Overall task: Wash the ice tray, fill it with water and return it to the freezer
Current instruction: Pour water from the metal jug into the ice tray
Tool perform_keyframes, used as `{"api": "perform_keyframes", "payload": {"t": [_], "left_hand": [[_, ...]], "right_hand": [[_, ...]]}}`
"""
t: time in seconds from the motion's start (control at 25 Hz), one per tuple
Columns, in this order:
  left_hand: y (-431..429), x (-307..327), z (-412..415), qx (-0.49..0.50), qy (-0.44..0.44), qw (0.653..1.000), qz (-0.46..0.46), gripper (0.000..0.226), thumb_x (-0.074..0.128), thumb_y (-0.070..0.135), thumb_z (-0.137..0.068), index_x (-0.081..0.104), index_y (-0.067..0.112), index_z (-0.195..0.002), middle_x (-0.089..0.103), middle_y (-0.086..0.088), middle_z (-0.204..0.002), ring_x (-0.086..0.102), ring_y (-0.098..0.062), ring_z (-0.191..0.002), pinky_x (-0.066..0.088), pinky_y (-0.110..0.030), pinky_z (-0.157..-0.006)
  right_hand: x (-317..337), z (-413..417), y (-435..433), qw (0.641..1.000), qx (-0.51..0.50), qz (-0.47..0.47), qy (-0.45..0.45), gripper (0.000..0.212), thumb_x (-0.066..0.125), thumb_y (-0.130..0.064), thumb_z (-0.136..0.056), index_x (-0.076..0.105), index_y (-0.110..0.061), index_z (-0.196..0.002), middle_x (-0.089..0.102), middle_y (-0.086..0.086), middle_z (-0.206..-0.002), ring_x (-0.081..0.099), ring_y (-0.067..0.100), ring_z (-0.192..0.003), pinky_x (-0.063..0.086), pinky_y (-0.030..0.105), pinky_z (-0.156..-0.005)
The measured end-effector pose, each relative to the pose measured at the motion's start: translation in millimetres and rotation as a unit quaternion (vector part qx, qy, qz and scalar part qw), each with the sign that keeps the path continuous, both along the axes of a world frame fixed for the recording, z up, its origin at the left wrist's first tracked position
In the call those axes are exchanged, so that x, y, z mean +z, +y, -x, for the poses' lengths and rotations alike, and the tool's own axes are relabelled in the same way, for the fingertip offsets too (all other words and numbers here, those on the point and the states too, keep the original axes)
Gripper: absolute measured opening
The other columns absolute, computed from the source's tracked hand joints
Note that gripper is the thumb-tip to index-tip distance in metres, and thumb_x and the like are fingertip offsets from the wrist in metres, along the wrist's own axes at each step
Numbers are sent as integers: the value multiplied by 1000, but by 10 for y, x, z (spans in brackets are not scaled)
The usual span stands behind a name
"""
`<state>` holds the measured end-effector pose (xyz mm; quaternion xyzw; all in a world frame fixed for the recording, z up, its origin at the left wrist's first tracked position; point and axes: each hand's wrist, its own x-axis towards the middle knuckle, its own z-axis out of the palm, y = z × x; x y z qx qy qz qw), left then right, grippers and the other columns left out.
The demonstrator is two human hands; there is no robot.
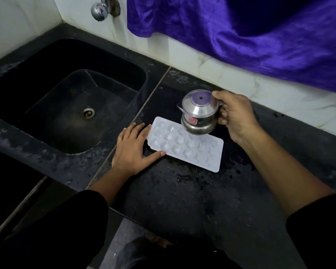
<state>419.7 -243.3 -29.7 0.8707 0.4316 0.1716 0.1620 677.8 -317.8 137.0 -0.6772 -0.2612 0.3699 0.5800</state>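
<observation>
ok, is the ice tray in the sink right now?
No: the ice tray lies on the counter beside the sink, left hand against its end, right hand holding a steel jug over it.

ice tray (184, 146): white plastic, three rows of rounded cavities | flat on dark counter (182, 200), just right of sink (27, 61), skewed far-left to near-right | steel jug (199, 113): lidded, red label, spout pointing left, above the tray's far edge

One ice tray (184, 147), one steel jug (199, 111), one sink (47, 61), one tap (102, 8), two hands (133, 146) (235, 115)
</observation>
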Motion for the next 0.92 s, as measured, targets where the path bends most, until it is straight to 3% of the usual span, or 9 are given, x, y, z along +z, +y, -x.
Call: {"api": "perform_keyframes", "payload": {"t": [0.08, 0.16, 0.36, 0.48, 0.56, 0.76, 0.84, 0.92], "left_hand": [[-2, 1, 0, -2, -3, 1000, 1, 98, 53, 88, -82, 39, 27, -157, 44, -3, -160, 26, -26, -155, 18, -53, -127], [-3, 1, 3, -2, -2, 1000, 3, 98, 52, 88, -82, 38, 27, -158, 43, -2, -161, 25, -25, -155, 17, -52, -127], [5, 1, 2, -2, 2, 1000, 5, 100, 47, 91, -82, 37, 27, -158, 42, -2, -161, 25, -25, -156, 17, -53, -127], [2, 2, 2, -2, -1, 1000, 4, 99, 50, 89, -82, 38, 27, -158, 42, -1, -161, 26, -25, -155, 17, -52, -127], [-3, 5, 3, -3, -4, 1000, 3, 99, 51, 89, -82, 39, 27, -158, 43, -1, -160, 26, -25, -155, 17, -52, -127], [-7, 10, 2, -3, -6, 1000, 2, 99, 49, 90, -82, 40, 26, -157, 43, -2, -160, 27, -25, -155, 18, -53, -127], [-8, 6, 4, -2, -6, 1000, 0, 99, 49, 90, -82, 39, 27, -157, 43, -2, -160, 27, -26, -155, 18, -53, -127], [-8, 4, 6, -2, -4, 1000, -1, 100, 47, 91, -82, 39, 26, -158, 43, -2, -160, 26, -25, -155, 18, -53, -127]], "right_hand": [[8, -15, -57, 997, -22, -44, 60, 45, 64, -20, -95, 61, -24, -50, 33, -11, -46, 25, 7, -46, 18, 25, -47], [43, -15, -85, 996, -31, -57, 59, 40, 64, -20, -94, 63, -24, -55, 35, -12, -46, 27, 6, -44, 19, 23, -45], [52, -21, -22, 981, 25, 30, -189, 38, 72, -21, -89, 60, -9, -55, 43, 0, -50, 38, 14, -47, 33, 22, -50], [7, 36, 42, 931, 86, 90, -342, 47, 70, -26, -86, 48, -9, -48, 38, 0, -45, 36, 17, -46, 35, 30, -52], [3, 94, 78, 889, 111, 133, -423, 48, 68, -28, -86, 47, -8, -48, 36, -6, -40, 35, 13, -41, 33, 27, -49], [60, 223, 136, 822, 129, 168, -529, 41, 63, -28, -87, 51, -10, -52, 43, 2, -47, 42, 19, -45, 24, 27, -46], [58, 173, 114, 825, 132, 163, -525, 43, 64, -29, -88, 51, -10, -52, 43, 3, -47, 41, 19, -45, 26, 28, -48], [23, 67, 57, 870, 123, 142, -456, 46, 67, -28, -88, 48, -10, -49, 41, 4, -47, 39, 18, -46, 32, 32, -49]]}}
